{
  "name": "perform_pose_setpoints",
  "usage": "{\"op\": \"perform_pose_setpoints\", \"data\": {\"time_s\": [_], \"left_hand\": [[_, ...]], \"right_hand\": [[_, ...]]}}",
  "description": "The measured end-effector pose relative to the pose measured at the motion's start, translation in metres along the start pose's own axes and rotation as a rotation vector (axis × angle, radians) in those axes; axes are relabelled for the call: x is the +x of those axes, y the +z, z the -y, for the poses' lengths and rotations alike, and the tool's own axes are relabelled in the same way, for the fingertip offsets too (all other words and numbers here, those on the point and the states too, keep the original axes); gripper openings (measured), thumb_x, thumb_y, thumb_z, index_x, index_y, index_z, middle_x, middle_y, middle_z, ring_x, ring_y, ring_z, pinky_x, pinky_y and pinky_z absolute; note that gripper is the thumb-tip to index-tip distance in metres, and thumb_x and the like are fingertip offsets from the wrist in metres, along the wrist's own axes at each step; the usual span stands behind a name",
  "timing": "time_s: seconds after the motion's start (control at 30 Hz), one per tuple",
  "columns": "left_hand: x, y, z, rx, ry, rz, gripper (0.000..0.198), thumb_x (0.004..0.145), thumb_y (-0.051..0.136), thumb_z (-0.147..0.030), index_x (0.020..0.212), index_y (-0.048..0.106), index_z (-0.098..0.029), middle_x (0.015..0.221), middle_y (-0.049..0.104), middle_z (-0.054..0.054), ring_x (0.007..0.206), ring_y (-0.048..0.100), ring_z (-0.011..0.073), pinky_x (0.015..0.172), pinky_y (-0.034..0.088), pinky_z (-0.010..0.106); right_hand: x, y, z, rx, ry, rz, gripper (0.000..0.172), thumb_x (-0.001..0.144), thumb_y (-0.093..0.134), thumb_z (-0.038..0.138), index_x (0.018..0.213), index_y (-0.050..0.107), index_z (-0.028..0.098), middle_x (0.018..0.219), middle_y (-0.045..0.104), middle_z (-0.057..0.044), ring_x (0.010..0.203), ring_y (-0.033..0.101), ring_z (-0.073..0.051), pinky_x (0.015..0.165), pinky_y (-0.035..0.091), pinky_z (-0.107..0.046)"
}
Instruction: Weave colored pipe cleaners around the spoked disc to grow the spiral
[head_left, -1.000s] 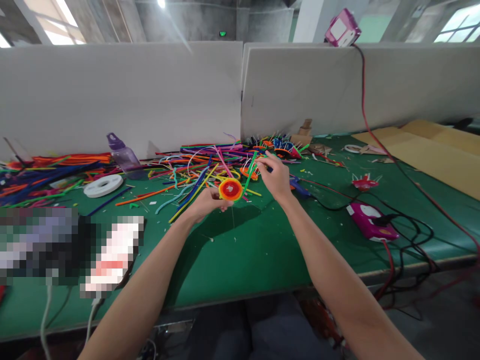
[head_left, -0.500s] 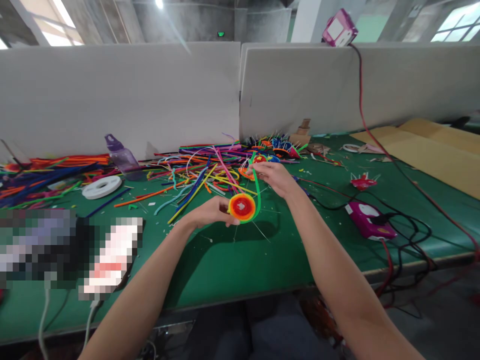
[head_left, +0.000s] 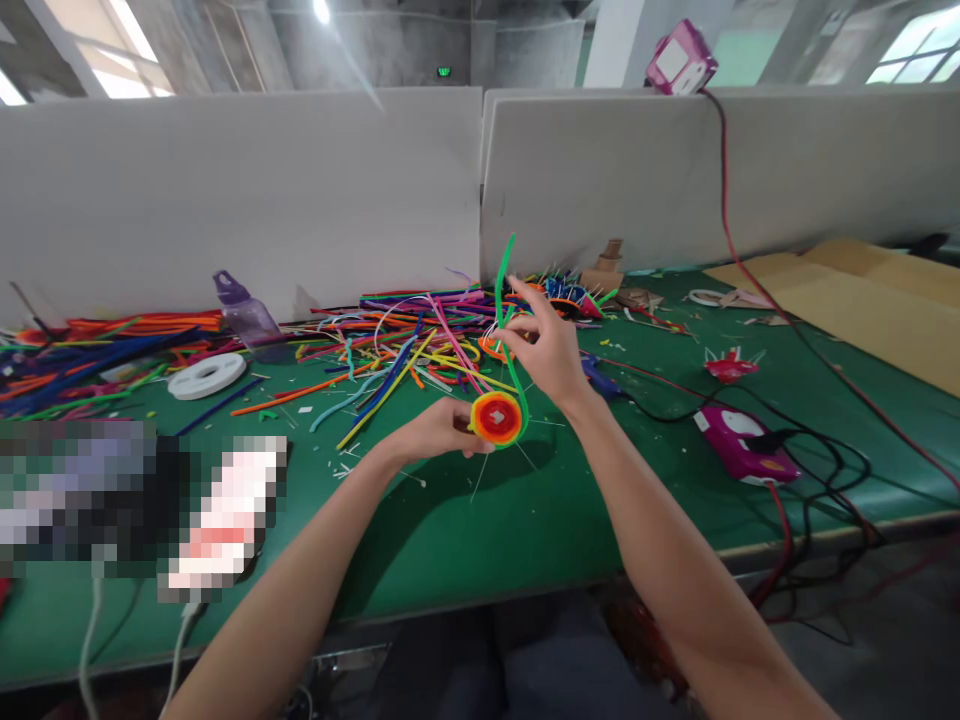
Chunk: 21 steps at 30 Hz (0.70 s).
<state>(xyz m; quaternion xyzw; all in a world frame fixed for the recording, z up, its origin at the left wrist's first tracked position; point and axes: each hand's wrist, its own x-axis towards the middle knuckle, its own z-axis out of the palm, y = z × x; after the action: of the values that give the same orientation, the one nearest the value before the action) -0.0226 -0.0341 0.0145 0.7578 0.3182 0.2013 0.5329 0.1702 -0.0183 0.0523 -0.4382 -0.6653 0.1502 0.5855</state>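
Left hand [head_left: 442, 430] gripping a red-orange disc [head_left: 497, 417] above the green table [head_left: 450, 560], right hand [head_left: 546, 352] pinching a green strip [head_left: 501, 285] that curves along the disc's edge, coloured strips [head_left: 405, 375] heaped beyond.

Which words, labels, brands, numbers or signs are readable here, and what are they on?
None can be read.
Lit green sign at the back: too small and blurred.
Magenta box with the plug: label marks too small.
Upper magenta device on the partition: nothing legible.
Pale pixelated patch, lower left: blocked out.
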Motion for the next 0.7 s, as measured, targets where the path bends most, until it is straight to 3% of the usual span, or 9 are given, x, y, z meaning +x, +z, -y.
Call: {"op": "perform_pose_setpoints", "data": {"time_s": [0.1, 0.23, 0.4, 0.57, 0.7], "left_hand": [[0.001, 0.005, 0.000, -0.014, 0.014, -0.005, 0.015, 0.064, 0.079, -0.027, 0.068, 0.070, -0.016, 0.059, 0.064, 0.001, 0.051, 0.054, 0.0108, 0.052, 0.040, 0.023], [0.001, 0.008, -0.003, -0.016, 0.016, 0.001, 0.013, 0.066, 0.076, -0.026, 0.070, 0.069, -0.015, 0.059, 0.063, 0.000, 0.052, 0.054, 0.0109, 0.053, 0.040, 0.024], [0.001, 0.010, -0.006, -0.035, 0.031, 0.014, 0.014, 0.067, 0.076, -0.026, 0.072, 0.070, -0.015, 0.061, 0.064, 0.001, 0.053, 0.054, 0.0112, 0.054, 0.041, 0.024], [0.002, 0.012, -0.005, 0.049, 0.000, 0.005, 0.017, 0.070, 0.074, -0.029, 0.071, 0.068, -0.014, 0.059, 0.062, 0.000, 0.055, 0.054, 0.0111, 0.054, 0.039, 0.024], [0.002, 0.012, -0.004, 0.062, -0.022, -0.023, 0.017, 0.069, 0.074, -0.029, 0.068, 0.065, -0.014, 0.056, 0.059, -0.001, 0.054, 0.051, 0.0099, 0.053, 0.035, 0.024]], "right_hand": [[-0.007, 0.010, 0.009, -0.045, -0.034, 0.103, 0.042, 0.084, 0.063, 0.026, 0.126, 0.063, 0.027, 0.079, 0.072, -0.001, 0.070, 0.063, -0.017, 0.076, 0.051, -0.034], [-0.011, 0.020, 0.000, -0.068, -0.063, 0.139, 0.030, 0.087, 0.057, 0.024, 0.114, 0.071, 0.024, 0.080, 0.073, -0.002, 0.066, 0.065, -0.018, 0.073, 0.053, -0.036], [-0.011, 0.026, -0.008, -0.206, -0.081, 0.179, 0.027, 0.083, 0.056, 0.010, 0.095, 0.078, 0.022, 0.098, 0.076, -0.006, 0.092, 0.070, -0.025, 0.087, 0.052, -0.041], [-0.015, 0.028, 0.006, -0.332, -0.028, 0.334, 0.030, 0.092, 0.049, 0.018, 0.107, 0.075, 0.020, 0.099, 0.076, -0.008, 0.087, 0.070, -0.023, 0.081, 0.052, -0.039], [-0.019, 0.029, 0.013, -0.345, -0.038, 0.378, 0.030, 0.093, 0.054, 0.033, 0.114, 0.072, 0.021, 0.100, 0.075, -0.007, 0.090, 0.068, -0.023, 0.084, 0.050, -0.038]]}}
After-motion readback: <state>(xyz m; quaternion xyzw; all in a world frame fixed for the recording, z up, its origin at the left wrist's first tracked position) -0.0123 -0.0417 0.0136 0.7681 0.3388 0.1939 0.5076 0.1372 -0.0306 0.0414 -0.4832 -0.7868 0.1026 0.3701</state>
